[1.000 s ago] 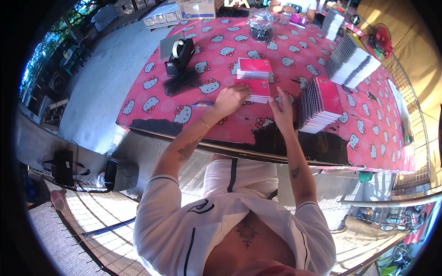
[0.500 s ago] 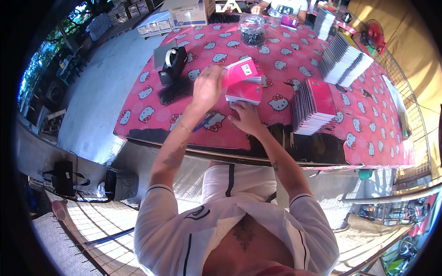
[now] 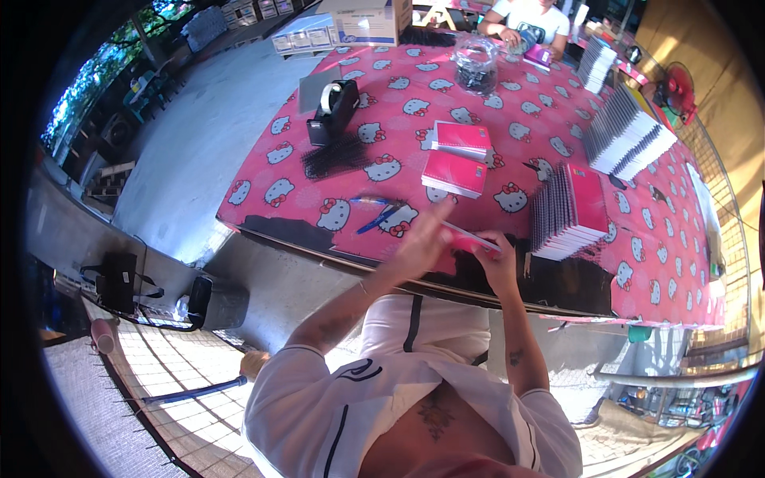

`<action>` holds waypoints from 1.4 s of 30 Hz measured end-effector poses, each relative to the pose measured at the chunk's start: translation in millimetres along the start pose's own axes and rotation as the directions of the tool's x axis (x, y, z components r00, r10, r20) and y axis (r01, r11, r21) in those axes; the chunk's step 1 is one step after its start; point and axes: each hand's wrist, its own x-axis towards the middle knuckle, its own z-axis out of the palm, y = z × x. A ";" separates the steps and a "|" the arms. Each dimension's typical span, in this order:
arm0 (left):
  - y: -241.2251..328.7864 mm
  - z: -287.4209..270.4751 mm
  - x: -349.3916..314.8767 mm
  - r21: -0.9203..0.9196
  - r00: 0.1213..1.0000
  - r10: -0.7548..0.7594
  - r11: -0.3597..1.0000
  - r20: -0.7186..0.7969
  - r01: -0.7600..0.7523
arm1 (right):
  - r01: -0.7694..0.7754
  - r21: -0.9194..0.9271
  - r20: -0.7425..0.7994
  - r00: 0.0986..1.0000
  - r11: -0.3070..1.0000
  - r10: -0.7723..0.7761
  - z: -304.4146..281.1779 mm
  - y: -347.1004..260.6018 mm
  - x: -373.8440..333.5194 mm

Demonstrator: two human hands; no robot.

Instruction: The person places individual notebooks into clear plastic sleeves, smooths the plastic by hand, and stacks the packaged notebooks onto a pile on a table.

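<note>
My right hand (image 3: 498,259) grips a pink-covered notebook (image 3: 464,239) over the table's front edge, thumb along its pale edge. My left hand (image 3: 426,240) is at the notebook's left end, smeared by motion, so its finger grip is unclear. Just beyond lie two small stacks of pink notebooks, a nearer one (image 3: 454,174) and a farther one (image 3: 462,137). To the right stands a taller stack of pink spiral-bound notebooks (image 3: 567,209). Left of my hands are a blue pen-like tool (image 3: 378,218) and a pile of black binding wires (image 3: 333,156).
A black tape dispenser (image 3: 335,113) stands at the table's left side. White-paged notebook stacks (image 3: 629,131) sit far right. A clear plastic container (image 3: 476,68) with black contents is at the back, near another person (image 3: 530,28) holding a purple notebook. The pink patterned tablecloth (image 3: 295,171) is torn along the front.
My left hand has come down and toward me from above the stacks with the pink notebook. My right hand has left the near stack and now grips that notebook. The view has shifted.
</note>
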 end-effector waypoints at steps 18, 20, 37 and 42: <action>-46.8 -57.1 26.4 0.178 0.997 0.001 0.984 0.076 -0.014 | -0.039 -0.037 0.147 0.988 0.999 0.044 -5.7 -6.6 17.5; -5.7 -47.2 17.7 0.013 0.986 -0.122 0.993 0.116 0.121 | -0.034 -0.029 0.140 0.989 0.999 0.038 -7.2 -4.0 17.2; 2.3 -37.5 21.9 0.229 0.985 -0.074 0.967 -0.155 0.109 | 0.003 -0.020 0.147 0.989 1.000 0.000 -4.1 -1.7 15.5; -4.4 -47.4 13.0 0.156 0.987 0.134 0.977 0.085 -0.146 | -0.014 -0.009 0.149 0.989 1.000 0.016 -4.3 -4.7 14.6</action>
